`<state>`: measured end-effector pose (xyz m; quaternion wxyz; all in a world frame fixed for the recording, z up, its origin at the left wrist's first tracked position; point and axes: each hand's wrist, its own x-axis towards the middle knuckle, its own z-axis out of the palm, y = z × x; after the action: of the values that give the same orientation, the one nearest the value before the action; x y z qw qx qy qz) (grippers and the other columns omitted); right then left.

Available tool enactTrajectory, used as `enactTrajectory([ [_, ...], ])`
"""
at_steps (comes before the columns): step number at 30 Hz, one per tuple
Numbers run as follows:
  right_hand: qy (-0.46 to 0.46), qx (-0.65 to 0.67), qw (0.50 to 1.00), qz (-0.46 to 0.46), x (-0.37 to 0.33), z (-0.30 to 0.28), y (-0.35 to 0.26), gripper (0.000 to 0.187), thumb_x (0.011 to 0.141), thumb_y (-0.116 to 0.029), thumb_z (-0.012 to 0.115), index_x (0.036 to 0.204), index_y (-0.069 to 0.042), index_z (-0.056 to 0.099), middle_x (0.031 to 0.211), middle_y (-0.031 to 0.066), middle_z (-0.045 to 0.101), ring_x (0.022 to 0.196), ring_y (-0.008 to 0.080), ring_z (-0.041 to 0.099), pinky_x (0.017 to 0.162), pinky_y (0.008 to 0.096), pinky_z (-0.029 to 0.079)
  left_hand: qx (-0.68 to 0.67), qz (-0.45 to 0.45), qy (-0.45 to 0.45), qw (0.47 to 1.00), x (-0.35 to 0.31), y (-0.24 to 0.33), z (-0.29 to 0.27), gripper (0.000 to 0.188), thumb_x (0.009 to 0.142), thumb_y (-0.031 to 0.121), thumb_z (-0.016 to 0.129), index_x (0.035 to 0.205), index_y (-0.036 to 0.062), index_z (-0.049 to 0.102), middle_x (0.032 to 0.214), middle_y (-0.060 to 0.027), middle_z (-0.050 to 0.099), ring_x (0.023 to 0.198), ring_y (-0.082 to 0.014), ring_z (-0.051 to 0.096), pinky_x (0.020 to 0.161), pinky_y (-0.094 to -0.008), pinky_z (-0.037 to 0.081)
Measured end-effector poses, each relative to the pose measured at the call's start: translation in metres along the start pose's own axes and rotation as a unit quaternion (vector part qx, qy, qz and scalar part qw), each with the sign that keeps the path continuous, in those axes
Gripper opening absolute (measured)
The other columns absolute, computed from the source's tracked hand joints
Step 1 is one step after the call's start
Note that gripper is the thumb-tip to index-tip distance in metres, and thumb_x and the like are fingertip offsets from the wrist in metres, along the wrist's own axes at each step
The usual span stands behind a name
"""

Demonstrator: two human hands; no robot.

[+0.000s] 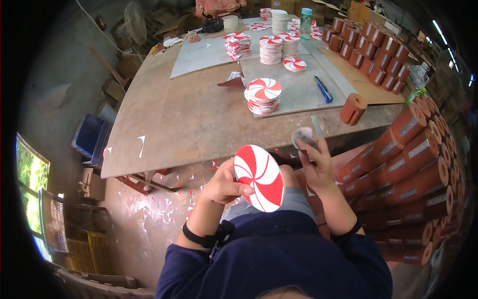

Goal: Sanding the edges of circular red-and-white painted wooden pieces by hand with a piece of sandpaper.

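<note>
My left hand (222,183) is closed on a round disc (263,180) with a red and white swirl, thumb on its printed face, held over my lap. To its right, my raised right hand (318,164) pinches a small, roundish grey-white piece (301,135), whose kind I cannot make out. On the table just beyond stands a stack of similar swirl discs (264,90). A blue utility knife (323,89) lies to the right of that stack. Nearer my right hand, a thin strip (316,125) rests at the table edge, beside a brown slotted cylinder (353,109).
More disc stacks (270,50) and a teal bottle (305,24) stand farther back on the table (164,109). Brown cylinders (376,50) are massed at the far right, with long piled ones (413,164) beside me. Paper scraps (154,209) litter the floor. Another person (219,7) sits opposite.
</note>
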<state>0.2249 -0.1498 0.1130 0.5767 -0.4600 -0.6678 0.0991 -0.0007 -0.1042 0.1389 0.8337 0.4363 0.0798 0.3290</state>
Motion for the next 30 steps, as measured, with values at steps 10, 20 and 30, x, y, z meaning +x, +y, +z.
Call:
enactTrajectory([
  [10,-0.049,0.048,0.976,-0.209,0.023,-0.013,-0.05,0.044,0.06,0.007,0.059,0.101,-0.006,0.063,0.099,0.0151,0.049,0.085,0.0248,0.054,0.072,0.0289,0.045,0.049,-0.009,0.042,0.998,0.004,0.004,-0.003,0.058,0.061,-0.005,0.071,0.113,-0.0054,0.045,0.101,-0.0094,0.058,0.092,-0.0166,0.056,0.082,-0.0307,0.045],
  [20,-0.013,-0.015,1.0,-0.009,0.013,-0.008,-0.008,0.034,0.075,0.009,0.051,0.105,-0.006,0.059,0.105,0.0155,0.048,0.092,0.0236,0.054,0.077,0.0262,0.042,0.125,-0.04,0.102,0.986,0.008,0.01,0.003,0.056,0.062,-0.005,0.07,0.113,-0.0064,0.046,0.098,-0.0094,0.059,0.087,-0.0146,0.057,0.076,-0.0284,0.047],
  [30,-0.097,-0.01,0.992,-0.078,0.01,-0.008,-0.013,0.037,0.069,0.011,0.053,0.104,-0.001,0.058,0.109,0.0146,0.046,0.097,0.0254,0.052,0.082,0.0291,0.041,0.232,-0.035,0.118,0.965,0.004,0.018,0.002,0.051,0.065,-0.004,0.068,0.111,-0.0064,0.047,0.093,-0.0091,0.06,0.082,-0.0132,0.057,0.071,-0.0273,0.048],
])
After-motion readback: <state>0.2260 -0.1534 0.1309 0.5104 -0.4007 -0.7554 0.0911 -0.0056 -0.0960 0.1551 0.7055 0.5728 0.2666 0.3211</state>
